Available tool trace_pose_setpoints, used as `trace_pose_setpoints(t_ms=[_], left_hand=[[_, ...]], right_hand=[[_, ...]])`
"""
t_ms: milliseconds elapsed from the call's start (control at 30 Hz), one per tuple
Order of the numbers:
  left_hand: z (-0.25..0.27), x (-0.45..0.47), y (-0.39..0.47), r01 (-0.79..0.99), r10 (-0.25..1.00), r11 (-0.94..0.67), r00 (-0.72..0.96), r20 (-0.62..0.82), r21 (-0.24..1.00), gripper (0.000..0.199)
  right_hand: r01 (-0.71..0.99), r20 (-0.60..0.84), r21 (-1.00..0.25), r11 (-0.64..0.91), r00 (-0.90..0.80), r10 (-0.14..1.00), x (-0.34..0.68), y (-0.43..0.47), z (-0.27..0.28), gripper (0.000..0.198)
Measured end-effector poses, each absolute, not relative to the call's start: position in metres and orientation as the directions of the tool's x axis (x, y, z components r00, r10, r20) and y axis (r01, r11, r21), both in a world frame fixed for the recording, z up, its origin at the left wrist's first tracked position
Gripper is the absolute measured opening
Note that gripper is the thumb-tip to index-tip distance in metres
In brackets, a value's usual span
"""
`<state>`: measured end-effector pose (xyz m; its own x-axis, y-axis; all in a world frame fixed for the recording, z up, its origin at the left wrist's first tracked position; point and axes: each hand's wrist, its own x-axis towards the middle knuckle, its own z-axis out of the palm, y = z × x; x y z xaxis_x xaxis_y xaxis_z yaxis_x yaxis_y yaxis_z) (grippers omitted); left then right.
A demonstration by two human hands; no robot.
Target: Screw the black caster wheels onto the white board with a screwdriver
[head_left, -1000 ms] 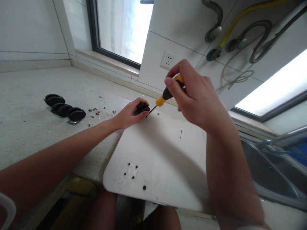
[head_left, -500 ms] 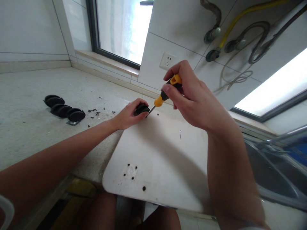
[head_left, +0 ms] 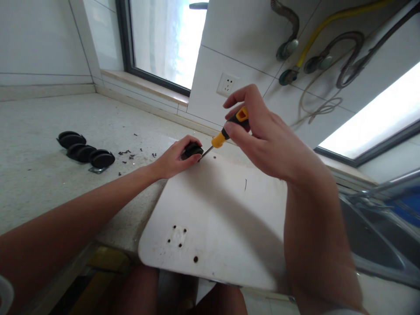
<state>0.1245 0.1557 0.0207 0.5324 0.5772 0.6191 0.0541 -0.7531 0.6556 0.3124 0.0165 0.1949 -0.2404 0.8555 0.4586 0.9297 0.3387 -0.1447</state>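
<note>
Since a second ago, only the right hand (head_left: 262,140) has shifted, its grip turned a little on the screwdriver (head_left: 229,127); the left hand (head_left: 172,159) has not moved. Right fingers pinch the yellow-black handle, wrist cocked high, blade slanting down to the caster (head_left: 192,151) at the far corner of the white board (head_left: 216,218). Left fingers are closed over the caster, pressing it down, arm stretched across the worktop (head_left: 39,175). With the blade this slanted it could skip off the screw and jab the left fingers just beside it. Spare casters (head_left: 85,153) and loose screws (head_left: 126,153) lie well apart to the left.
</note>
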Motion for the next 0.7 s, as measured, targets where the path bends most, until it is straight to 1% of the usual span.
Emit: trace_pose_setpoints(t_ms=[33, 133, 167, 267, 300, 400, 433, 533, 567, 600, 667, 700], left_hand=[[0.0209, 0.1245, 0.1556, 0.055, 0.576, -0.755, 0.532, 0.621, 0.654, 0.041], [0.0210, 0.1251, 0.1558, 0.031, 0.561, -0.762, 0.532, 0.634, 0.647, 0.039], [0.0207, 0.1253, 0.1561, 0.022, 0.557, -0.762, 0.533, 0.637, 0.647, 0.038], [0.0191, 0.1257, 0.1572, 0.013, 0.552, -0.763, 0.533, 0.641, 0.646, 0.038], [0.0184, 0.1258, 0.1577, 0.013, 0.552, -0.764, 0.530, 0.644, 0.645, 0.038], [0.0167, 0.1258, 0.1588, 0.003, 0.548, -0.767, 0.524, 0.652, 0.642, 0.040], [0.0163, 0.1258, 0.1590, 0.003, 0.547, -0.767, 0.525, 0.652, 0.642, 0.040], [0.0157, 0.1257, 0.1597, 0.015, 0.553, -0.765, 0.528, 0.644, 0.644, 0.041], [0.0157, 0.1257, 0.1599, 0.020, 0.556, -0.763, 0.530, 0.641, 0.646, 0.042], [0.0157, 0.1257, 0.1600, 0.021, 0.557, -0.762, 0.531, 0.638, 0.648, 0.042], [0.0157, 0.1257, 0.1602, 0.016, 0.554, -0.762, 0.533, 0.639, 0.647, 0.041], [0.0158, 0.1257, 0.1602, 0.015, 0.552, -0.764, 0.532, 0.642, 0.644, 0.041]], right_hand=[[0.927, 0.455, -0.143, 0.348, -0.251, 0.854, 0.3117, 0.0163, 0.1945, 0.025], [0.959, 0.567, -0.088, 0.271, -0.175, 0.805, 0.3078, 0.0164, 0.1922, 0.026], [0.958, 0.579, -0.078, 0.275, -0.180, 0.795, 0.3063, 0.0163, 0.1914, 0.026], [0.916, 0.495, -0.088, 0.391, -0.300, 0.815, 0.3034, 0.0159, 0.1897, 0.021], [0.918, 0.491, -0.092, 0.386, -0.295, 0.820, 0.3030, 0.0160, 0.1893, 0.021], [0.969, 0.576, -0.077, 0.237, -0.151, 0.804, 0.3028, 0.0170, 0.1885, 0.029], [0.972, 0.580, -0.083, 0.218, -0.131, 0.804, 0.3031, 0.0170, 0.1887, 0.031], [0.940, 0.482, -0.133, 0.315, -0.216, 0.849, 0.3042, 0.0148, 0.1911, 0.023], [0.940, 0.467, -0.133, 0.314, -0.220, 0.857, 0.3043, 0.0134, 0.1919, 0.020], [0.951, 0.478, -0.117, 0.285, -0.197, 0.856, 0.3041, 0.0120, 0.1925, 0.019], [0.977, 0.519, -0.069, 0.203, -0.139, 0.843, 0.3035, 0.0093, 0.1930, 0.028], [0.977, 0.516, -0.065, 0.202, -0.141, 0.845, 0.3032, 0.0081, 0.1931, 0.030]])
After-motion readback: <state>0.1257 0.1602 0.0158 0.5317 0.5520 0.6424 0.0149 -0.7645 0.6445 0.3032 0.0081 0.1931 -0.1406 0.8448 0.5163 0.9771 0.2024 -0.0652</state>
